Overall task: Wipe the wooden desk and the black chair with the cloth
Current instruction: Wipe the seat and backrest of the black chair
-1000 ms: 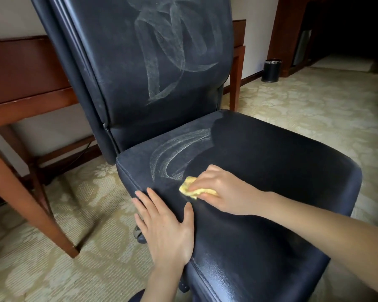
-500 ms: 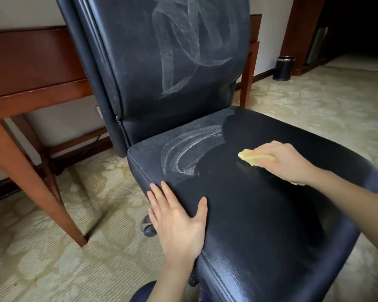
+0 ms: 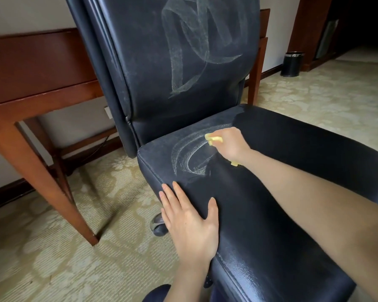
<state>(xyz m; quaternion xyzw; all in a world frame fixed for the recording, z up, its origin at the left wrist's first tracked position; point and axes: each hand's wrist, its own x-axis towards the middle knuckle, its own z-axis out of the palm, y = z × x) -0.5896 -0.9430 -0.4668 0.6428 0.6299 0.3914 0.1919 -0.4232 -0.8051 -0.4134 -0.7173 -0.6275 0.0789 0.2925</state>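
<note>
The yellow cloth [image 3: 214, 138] lies bunched on the rear of the seat [image 3: 292, 171] of the black chair [image 3: 140, 62]. The right hand [image 3: 229, 144] curls its fingers over the cloth and presses it down onto the leather, and a scrap shows under the wrist. The cloth sits at the edge of a pale arc of smeared dust. Beyond that arc, the seat's left rear corner looks grey and unwiped, while the middle, right and front of the seat look dark and clean, so the seat seems mostly done. The left hand [image 3: 190, 225] lies flat, fingers spread, on the seat's front left edge, likely to steady the chair. The backrest [image 3: 205, 51] carries broad looping streaks with dust between them, so it probably needs another pass. The wooden desk [image 3: 31, 68] stands behind the chair on the patterned carpet [image 3: 42, 247]. Its top is out of view, so I cannot tell whether it has been wiped.
</note>
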